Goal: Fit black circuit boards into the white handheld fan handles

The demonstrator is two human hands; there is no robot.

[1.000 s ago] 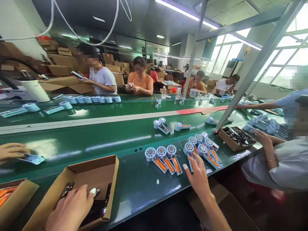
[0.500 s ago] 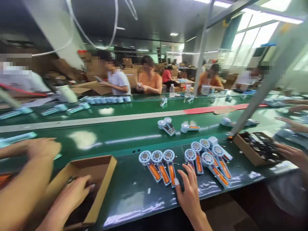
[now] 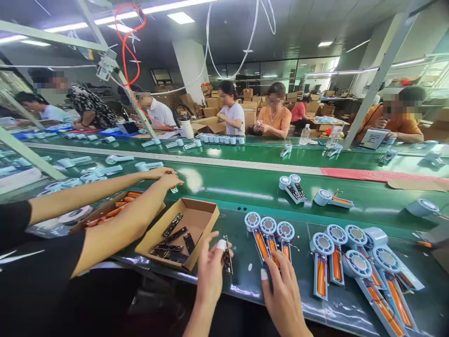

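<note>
My left hand (image 3: 210,264) pinches a narrow black circuit board (image 3: 228,256) between thumb and fingers, holding it upright above the bench. Beside it stands a cardboard box (image 3: 201,234) with several more black circuit boards (image 3: 171,224) inside. My right hand (image 3: 282,288) is open, fingers apart and slightly bent. Its fingertips lie over the lower handles of a group of light-blue handheld fans (image 3: 268,226); whether they touch is unclear. Orange batteries (image 3: 261,244) sit in the open handles, with thin wires beside the round heads. White coverings show on both thumbs.
More fan bodies (image 3: 358,264) lie to the right. Others rest on the green conveyor (image 3: 238,187). At left, a co-worker's arms (image 3: 122,220) reach across a box of orange batteries (image 3: 115,210). Slanted metal posts (image 3: 379,75) rise from the line; people sit opposite.
My left hand has come out of the cardboard box with a circuit board. My right hand stays by the fans, fingers over the handles. The view has swung left.
</note>
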